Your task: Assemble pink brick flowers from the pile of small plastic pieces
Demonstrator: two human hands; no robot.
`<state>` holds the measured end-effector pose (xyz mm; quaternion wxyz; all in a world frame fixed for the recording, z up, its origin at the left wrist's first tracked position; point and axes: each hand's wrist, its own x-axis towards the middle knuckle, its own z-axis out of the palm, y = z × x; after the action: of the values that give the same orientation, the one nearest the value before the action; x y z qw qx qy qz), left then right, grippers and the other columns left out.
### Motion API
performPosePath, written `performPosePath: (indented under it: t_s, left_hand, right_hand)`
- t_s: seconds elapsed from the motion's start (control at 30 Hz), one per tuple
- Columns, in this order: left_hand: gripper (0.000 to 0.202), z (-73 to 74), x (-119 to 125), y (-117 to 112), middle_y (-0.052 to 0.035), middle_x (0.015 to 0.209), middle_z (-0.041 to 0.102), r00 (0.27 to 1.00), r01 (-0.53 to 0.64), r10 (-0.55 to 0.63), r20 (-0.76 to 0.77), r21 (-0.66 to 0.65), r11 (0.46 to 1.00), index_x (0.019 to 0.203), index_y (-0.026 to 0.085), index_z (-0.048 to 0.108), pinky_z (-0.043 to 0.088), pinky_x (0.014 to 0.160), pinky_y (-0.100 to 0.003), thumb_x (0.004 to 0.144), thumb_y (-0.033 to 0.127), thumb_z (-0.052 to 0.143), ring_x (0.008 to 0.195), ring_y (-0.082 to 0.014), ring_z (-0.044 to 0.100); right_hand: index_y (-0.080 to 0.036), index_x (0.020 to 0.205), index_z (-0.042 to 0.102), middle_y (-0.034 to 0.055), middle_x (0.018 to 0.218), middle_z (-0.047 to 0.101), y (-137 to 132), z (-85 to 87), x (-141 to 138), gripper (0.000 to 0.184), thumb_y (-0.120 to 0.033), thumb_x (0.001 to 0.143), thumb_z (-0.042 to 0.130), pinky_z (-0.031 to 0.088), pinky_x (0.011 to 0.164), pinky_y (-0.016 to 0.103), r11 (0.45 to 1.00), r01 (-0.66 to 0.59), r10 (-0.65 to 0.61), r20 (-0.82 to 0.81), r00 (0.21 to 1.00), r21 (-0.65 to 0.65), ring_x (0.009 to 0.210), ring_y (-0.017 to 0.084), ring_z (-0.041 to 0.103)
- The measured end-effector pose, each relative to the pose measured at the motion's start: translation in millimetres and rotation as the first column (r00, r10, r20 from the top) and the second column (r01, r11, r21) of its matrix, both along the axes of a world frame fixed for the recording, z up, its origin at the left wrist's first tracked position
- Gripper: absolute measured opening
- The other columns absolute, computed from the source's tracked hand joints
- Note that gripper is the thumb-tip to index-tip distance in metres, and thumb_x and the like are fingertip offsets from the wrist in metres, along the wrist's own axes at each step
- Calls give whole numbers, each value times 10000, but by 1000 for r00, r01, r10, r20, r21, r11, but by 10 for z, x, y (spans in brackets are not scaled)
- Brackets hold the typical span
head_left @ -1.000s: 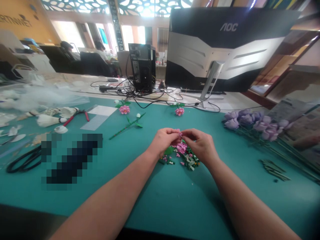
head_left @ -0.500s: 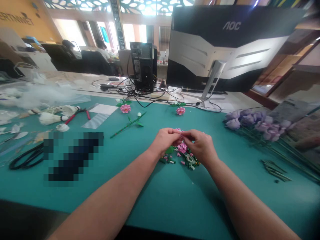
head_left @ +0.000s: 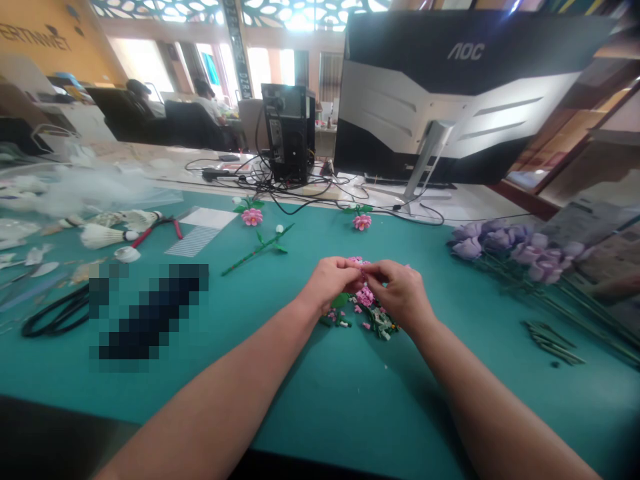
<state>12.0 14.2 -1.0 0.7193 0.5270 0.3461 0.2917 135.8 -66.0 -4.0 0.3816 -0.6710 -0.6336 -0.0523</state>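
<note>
My left hand [head_left: 331, 283] and my right hand [head_left: 401, 293] meet above the middle of the teal mat [head_left: 300, 393]. Both pinch a small pink flower piece [head_left: 361, 265] between their fingertips. Under the hands lies a heap of small pink, green and white building pieces [head_left: 367, 312]. Two finished pink brick flowers [head_left: 252, 216] [head_left: 361, 221] lie farther back, and a green stem with a white bud [head_left: 257, 250] lies between them and my left hand.
Purple artificial flowers [head_left: 520, 250] with long stems lie at the right, with a bundle of green stems [head_left: 550, 337] nearer. Shuttlecocks [head_left: 103, 235], red-handled pliers [head_left: 160, 230] and a black cable [head_left: 53, 317] are at the left. A monitor [head_left: 450, 100] and PC tower [head_left: 287, 133] stand behind. People sit far back.
Hands stay pinched together on the pink piece; only the view has shifted slightly.
</note>
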Motion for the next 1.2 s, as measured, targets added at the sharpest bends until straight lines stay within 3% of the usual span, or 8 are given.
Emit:
performPosePath:
  t_s: [0.97,1.07,1.2]
  left_hand:
    - [89,-2,-11,-6,-48,623,654,1000,8,-8,-5,-22,1000,739,86,668,541,642,-261,680,28,633,526,-90,600]
    - [90,-9,-12,-2,-44,618,650,1000,-5,5,12,-30,1000,742,92,657,543,642,-268,667,49,682,537,-100,608]
    - [103,2,-13,10,-50,645,660,999,-20,23,42,-63,998,754,96,639,550,629,-280,679,92,709,542,-110,619]
  right_hand:
    - [-207,829,722,18,741,695,-4,11,-28,179,-137,769,568,462,644,248,1000,-22,22,2,1000,6,685,148,634]
    - [-224,843,722,17,772,714,1,10,-11,168,-173,783,573,482,667,260,1000,-16,14,-89,996,-16,712,157,652]
    - [-220,915,699,15,824,736,28,-58,58,169,-237,778,601,513,656,273,997,-55,29,-376,926,-61,737,171,679]
